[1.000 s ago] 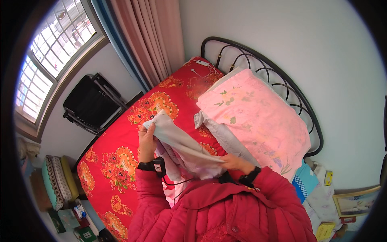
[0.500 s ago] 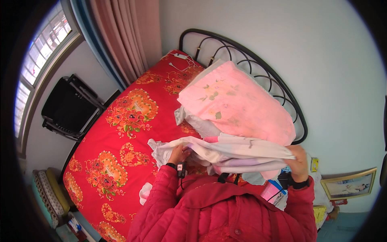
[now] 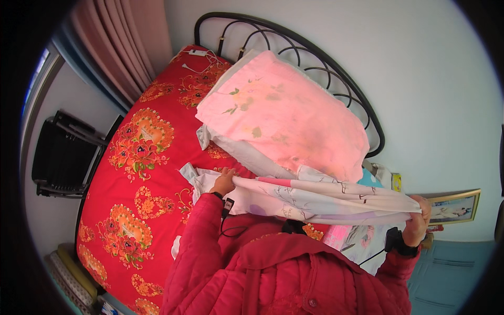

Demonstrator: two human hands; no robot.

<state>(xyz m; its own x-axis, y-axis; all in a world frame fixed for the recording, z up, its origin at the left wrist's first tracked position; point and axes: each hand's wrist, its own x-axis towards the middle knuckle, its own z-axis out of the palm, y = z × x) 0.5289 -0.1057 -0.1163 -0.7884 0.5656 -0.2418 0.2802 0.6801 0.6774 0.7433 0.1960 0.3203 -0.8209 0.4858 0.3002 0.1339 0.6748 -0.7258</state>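
A white printed cloth (image 3: pixel 320 197) with purple and pink patches and thin dark branch lines is stretched in folds between my two hands, in front of my body. My left hand (image 3: pixel 224 181) is closed on its left end, with a loose corner hanging past the wrist. My right hand (image 3: pixel 418 220) grips the other end, out over the right side of the bed. Just beyond the cloth lies a pink towel-like cover (image 3: pixel 289 113) with a flower pattern, on top of a greyish-white cloth (image 3: pixel 241 149). Both wrists carry dark bands with small devices.
The bed has a red flowered sheet (image 3: pixel 131 178) and a black metal headboard (image 3: pixel 294 37). A white power strip (image 3: pixel 198 53) with a cord lies in the far corner. At left stand a folded black chair (image 3: pixel 65 155) and pink curtains (image 3: pixel 118 42). A framed picture (image 3: pixel 454 207) is at right.
My right hand has moved outward to the right, and my left hand has shifted slightly up and left. The bunched cloth is now pulled straighter and wider. The view has shifted rightward.
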